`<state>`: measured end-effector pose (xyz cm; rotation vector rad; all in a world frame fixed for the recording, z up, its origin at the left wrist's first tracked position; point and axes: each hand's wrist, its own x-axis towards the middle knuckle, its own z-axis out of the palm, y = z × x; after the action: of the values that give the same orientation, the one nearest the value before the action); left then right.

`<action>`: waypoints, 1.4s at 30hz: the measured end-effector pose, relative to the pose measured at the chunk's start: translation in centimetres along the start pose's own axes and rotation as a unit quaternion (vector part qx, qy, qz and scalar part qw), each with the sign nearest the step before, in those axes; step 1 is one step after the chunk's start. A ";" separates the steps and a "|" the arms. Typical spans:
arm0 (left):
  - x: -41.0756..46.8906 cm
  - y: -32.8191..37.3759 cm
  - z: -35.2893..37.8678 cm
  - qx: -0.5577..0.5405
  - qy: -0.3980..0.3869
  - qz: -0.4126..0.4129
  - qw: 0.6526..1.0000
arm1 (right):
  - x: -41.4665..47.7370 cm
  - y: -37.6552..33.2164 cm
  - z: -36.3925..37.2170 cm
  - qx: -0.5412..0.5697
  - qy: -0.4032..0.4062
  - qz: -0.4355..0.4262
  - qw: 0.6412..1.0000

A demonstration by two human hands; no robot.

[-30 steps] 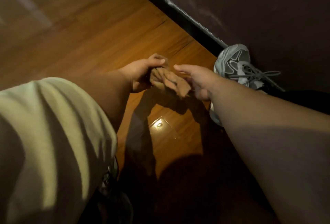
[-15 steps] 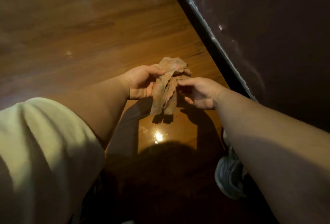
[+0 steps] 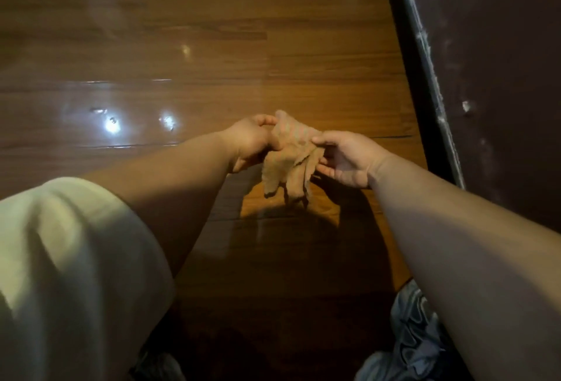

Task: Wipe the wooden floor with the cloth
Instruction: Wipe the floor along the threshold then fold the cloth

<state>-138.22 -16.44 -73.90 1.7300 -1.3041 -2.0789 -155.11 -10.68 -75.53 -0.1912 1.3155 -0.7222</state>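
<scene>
Left hand (image 3: 249, 141) and right hand (image 3: 346, 159) on crumpled cloth (image 3: 291, 162), left fingertips hidden.

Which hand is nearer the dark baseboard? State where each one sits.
Right. The right hand, pinching the cloth, sits left of the baseboard with floor between; the left hand grips the cloth's far side, farther off.

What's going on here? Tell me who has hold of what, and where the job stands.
A person is crouched over the wooden floor, holding a crumpled cloth up between both hands. The left hand grips its upper part, and the right hand pinches it from the other side. The cloth's loose ends hang down above the boards, so no wiping is happening at this moment. A dark wall runs along the right.
</scene>
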 end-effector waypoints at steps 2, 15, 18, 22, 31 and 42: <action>0.7 -0.2 -0.5 0.125 0.053 -0.011 0.991 | 0.9 -0.4 -0.3 0.001 0.025 0.000 1.000; 3.3 -1.0 0.9 0.418 -0.047 0.073 0.904 | 1.8 0.5 -4.1 -0.272 -0.012 0.072 0.959; 2.9 -1.1 0.8 0.345 -0.088 0.086 0.930 | 2.0 -0.1 -3.6 -0.536 0.030 0.000 0.843; 3.1 -2.1 0.4 0.155 -0.114 0.056 0.980 | 2.3 -1.1 -3.9 -0.367 0.038 -0.011 0.929; 7.4 -7.1 -3.1 0.410 0.166 0.082 0.893 | 6.4 2.9 -4.8 -0.535 0.390 -0.210 0.719; 8.8 -9.1 -9.3 0.508 0.201 0.024 0.837 | 7.9 11.9 -1.0 -0.720 0.085 -0.295 0.622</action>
<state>-129.47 -20.91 -86.16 2.2149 -2.4489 -0.8249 -151.03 -5.84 -88.32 -1.9835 1.7590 0.0101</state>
